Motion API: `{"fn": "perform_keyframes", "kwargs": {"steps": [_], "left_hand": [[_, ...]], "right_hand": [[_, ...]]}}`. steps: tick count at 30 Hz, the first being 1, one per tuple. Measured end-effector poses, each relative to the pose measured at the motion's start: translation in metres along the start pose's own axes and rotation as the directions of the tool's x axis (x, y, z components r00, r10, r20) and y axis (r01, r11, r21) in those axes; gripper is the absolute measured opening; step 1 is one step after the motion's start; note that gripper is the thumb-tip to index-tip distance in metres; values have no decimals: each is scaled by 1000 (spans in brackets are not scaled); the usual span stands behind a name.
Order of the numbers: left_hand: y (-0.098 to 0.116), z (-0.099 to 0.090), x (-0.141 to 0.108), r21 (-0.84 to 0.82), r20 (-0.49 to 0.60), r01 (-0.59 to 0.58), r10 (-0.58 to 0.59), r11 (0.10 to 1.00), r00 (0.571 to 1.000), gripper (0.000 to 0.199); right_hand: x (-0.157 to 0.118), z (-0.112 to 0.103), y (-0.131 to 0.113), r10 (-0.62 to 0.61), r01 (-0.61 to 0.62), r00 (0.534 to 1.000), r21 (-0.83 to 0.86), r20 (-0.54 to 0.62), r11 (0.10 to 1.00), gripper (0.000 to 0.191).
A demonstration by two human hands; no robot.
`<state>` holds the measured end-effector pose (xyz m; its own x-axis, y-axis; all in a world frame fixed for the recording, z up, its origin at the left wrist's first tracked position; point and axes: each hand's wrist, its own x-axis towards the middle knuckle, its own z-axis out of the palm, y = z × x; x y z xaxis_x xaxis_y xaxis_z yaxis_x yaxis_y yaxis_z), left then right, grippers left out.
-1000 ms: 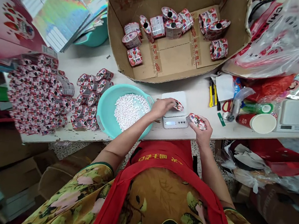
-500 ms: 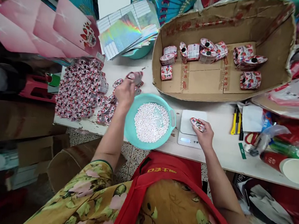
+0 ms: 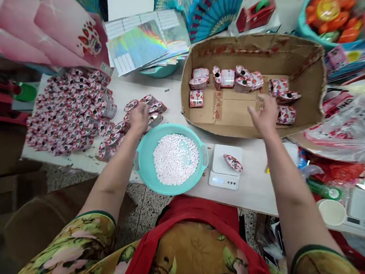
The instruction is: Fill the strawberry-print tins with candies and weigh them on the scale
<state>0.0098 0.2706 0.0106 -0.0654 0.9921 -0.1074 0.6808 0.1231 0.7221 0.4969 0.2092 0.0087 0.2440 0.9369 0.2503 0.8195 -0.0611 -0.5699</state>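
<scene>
My left hand is over a loose group of small strawberry-printed packets, left of the basin. Its fingers look curled together; whatever is in them is hidden. Over the front of the cardboard box, my right hand has its thumb and fingers apart, with nothing held. It is close to the printed packets on the box's right side. One packet lies tilted across the right edge of the white digital scale. A turquoise basin holds many small white pellets.
At the left is a big pile of printed packets. Pink sheets, silvery cards and blue fans stand behind. On the right are plastic bags, a white cup and a tub of orange toys.
My right hand has let go of the packet on the scale and moved up to the box. My left hand has come down and left over the packets. The view has shifted.
</scene>
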Motion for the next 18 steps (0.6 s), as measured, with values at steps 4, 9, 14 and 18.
{"fn": "perform_keyframes", "kwargs": {"steps": [4, 9, 14, 18], "left_hand": [[-9, 37, -90, 311, 254, -78, -3, 947, 967, 24], [-7, 98, -132, 541, 267, -78, -83, 837, 960, 44], [-10, 108, -160, 647, 265, -49, -165, 761, 950, 41], [-20, 80, -213, 563, 537, -244, -126, 790, 834, 34]], "right_hand": [[86, 56, 26, 142, -106, 973, -194, 181, 975, 50], [120, 101, 40, 316, -252, 931, -307, 182, 918, 47], [112, 115, 43, 289, -248, 948, -259, 132, 933, 42], [97, 75, 8, 337, -333, 939, -71, 68, 940, 42]]}}
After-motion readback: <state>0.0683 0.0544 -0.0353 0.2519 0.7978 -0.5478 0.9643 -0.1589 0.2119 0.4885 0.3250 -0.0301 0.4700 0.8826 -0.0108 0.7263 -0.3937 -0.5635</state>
